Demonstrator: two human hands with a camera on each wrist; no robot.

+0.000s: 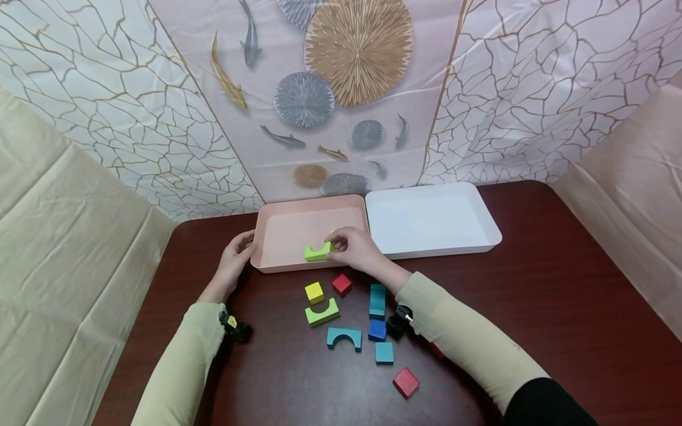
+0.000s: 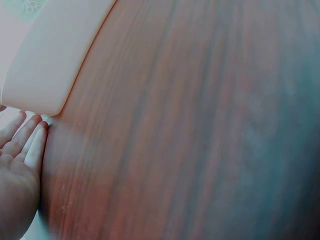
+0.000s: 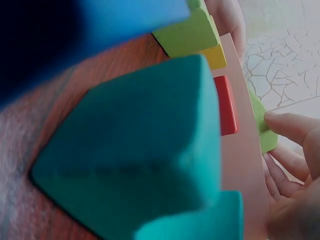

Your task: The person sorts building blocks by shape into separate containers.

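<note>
My right hand (image 1: 354, 248) pinches a lime-green arch block (image 1: 317, 254) by one end, over the front part of the pink tray (image 1: 282, 222). The right wrist view shows the thumb and fingers at the end of this green block (image 3: 262, 125), above the tray's rim. A small bit of yellow shows behind the right fingertips in the head view, mostly hidden. My left hand (image 1: 232, 257) is at the tray's left side. In the left wrist view its fingers (image 2: 35, 150) are extended, with the fingertips right at the tray's corner (image 2: 45, 100).
A white tray (image 1: 431, 216) adjoins the pink one. In front lie a yellow block (image 1: 314, 293), red blocks (image 1: 342, 285) (image 1: 406, 382), another green arch (image 1: 322, 313), a teal arch (image 1: 344, 336), other teal blocks (image 1: 377, 300) (image 1: 384, 353) and a blue block (image 1: 377, 329). The right forearm partly covers another red piece.
</note>
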